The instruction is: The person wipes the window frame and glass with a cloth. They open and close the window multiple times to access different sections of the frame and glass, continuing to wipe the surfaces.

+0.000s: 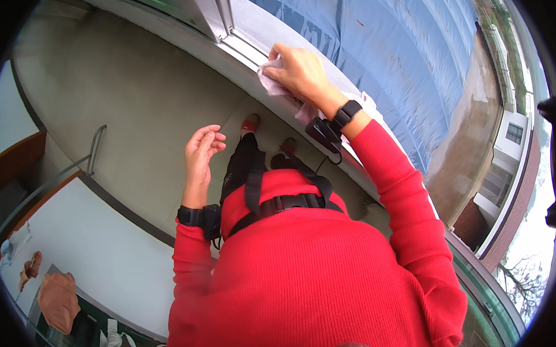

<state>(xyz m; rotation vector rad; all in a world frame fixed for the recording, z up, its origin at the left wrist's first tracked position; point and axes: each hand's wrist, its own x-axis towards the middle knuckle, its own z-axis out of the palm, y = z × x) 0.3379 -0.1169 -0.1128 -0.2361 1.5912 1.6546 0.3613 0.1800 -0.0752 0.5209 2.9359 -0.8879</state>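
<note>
Cloth (268,83): pale pink, at the window sill (226,59), partly hidden.
Right hand (303,72): fingers closed on cloth; palm unseen.
Left hand (203,149): half-curled, empty, midair.
Feet: partly cut off by clothing.

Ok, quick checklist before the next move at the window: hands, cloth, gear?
1. Right hand gripping the pale pink cloth: ok.
2. Left hand free: ok, nothing visible in it, raised away from the window track.
3. Whole cloth in sight: not ok, the right hand covers part.
4. Waist buckle fastened: ok, looks closed.
5. Window track clean under the cloth: cannot tell, hidden.
</note>
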